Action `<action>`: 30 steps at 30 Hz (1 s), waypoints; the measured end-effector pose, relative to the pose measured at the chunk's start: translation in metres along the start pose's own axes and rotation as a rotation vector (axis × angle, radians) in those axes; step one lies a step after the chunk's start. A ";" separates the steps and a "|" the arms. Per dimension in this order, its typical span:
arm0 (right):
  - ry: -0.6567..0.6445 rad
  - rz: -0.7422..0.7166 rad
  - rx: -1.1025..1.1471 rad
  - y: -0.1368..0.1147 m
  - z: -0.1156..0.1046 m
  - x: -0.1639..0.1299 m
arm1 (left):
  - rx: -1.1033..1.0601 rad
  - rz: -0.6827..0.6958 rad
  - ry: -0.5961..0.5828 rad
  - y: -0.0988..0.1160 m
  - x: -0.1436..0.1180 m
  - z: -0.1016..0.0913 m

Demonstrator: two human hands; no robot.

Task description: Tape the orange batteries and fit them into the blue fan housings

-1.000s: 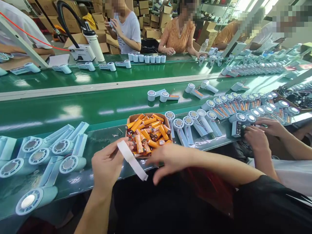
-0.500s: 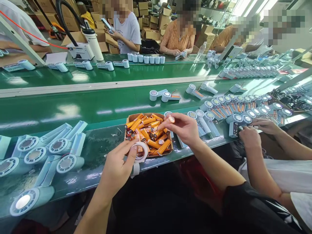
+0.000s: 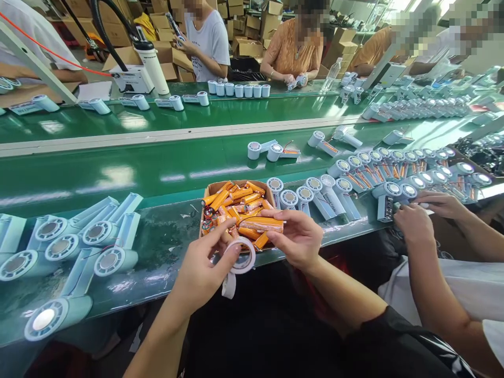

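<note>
A roll of white tape is gripped in my left hand, with a loose strip of tape hanging below it. My right hand pinches an orange cylindrical battery lying level between thumb and fingers. The battery is above the near right part of an open cardboard box. Inside the box lie several more orange batteries, some with wires showing. My left fingertips are close to the held battery's left end; whether they touch it I cannot tell.
Light blue fan housings lie on the bench at left; more housings stand at right. A co-worker's hands work at the right. Across the green belt are other people, a water bottle and a white canister.
My right hand has come down and now holds the battery lengthwise above the box. My left hand with the tape roll has shifted right, toward it.
</note>
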State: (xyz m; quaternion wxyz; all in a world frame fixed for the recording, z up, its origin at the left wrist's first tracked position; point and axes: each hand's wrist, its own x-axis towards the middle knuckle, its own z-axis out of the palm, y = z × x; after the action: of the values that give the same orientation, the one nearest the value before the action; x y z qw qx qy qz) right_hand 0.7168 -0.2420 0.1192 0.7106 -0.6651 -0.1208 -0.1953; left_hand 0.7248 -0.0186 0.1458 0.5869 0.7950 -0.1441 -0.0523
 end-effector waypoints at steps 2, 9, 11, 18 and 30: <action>-0.015 0.070 0.058 0.000 0.001 -0.002 | -0.145 -0.084 -0.072 0.002 0.001 0.000; -0.145 0.130 0.170 0.002 -0.007 -0.003 | -0.447 -0.269 -0.172 0.010 0.009 -0.008; -0.193 0.164 0.203 0.002 -0.012 -0.004 | -0.530 -0.284 -0.085 0.011 0.010 -0.010; -0.332 0.325 0.248 0.003 -0.013 -0.009 | -0.543 -0.311 -0.007 0.012 0.011 -0.004; -0.226 0.143 0.099 0.003 -0.011 -0.015 | -0.351 -0.284 -0.096 0.004 0.005 -0.003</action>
State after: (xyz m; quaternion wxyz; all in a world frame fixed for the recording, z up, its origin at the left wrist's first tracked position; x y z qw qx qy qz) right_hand 0.7035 -0.2512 0.1090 0.7365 -0.6538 -0.1620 -0.0617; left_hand 0.7295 -0.0184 0.1512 0.6955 0.6896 -0.0469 -0.1964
